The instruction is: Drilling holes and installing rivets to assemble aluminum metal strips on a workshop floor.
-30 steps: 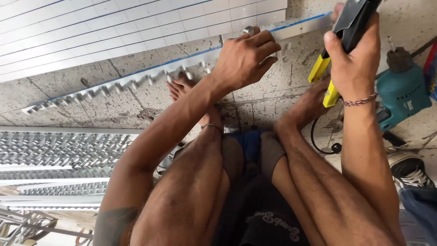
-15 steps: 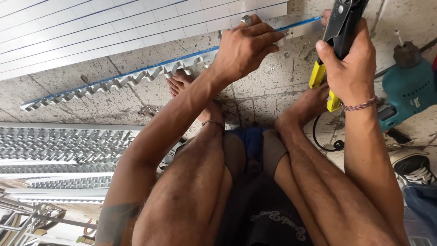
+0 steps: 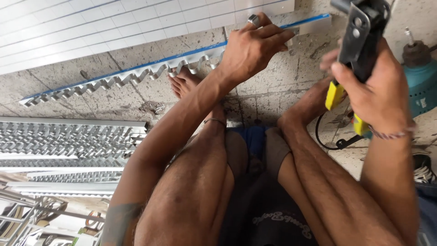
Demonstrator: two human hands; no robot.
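Observation:
My left hand (image 3: 252, 48) presses down on a long metal strip (image 3: 123, 78) with a zigzag cut edge and a blue film, lying across the concrete floor in front of my feet. A ring shows on one finger. My right hand (image 3: 375, 89) grips a black hand riveter with yellow handles (image 3: 353, 50), held upright above the floor at the right, a little apart from the strip's right end (image 3: 314, 20). I squat with both knees raised, and one bare foot (image 3: 182, 84) touches the strip.
A white slatted panel (image 3: 91, 27) lies beyond the strip. Several similar zigzag metal strips (image 3: 68, 141) are stacked at the left. A teal power drill (image 3: 421, 82) and a black cable (image 3: 330, 136) lie at the right.
My right hand with the riveter has moved down and nearer to the camera. My left hand stays on the strip, which now lies slightly lower in view.

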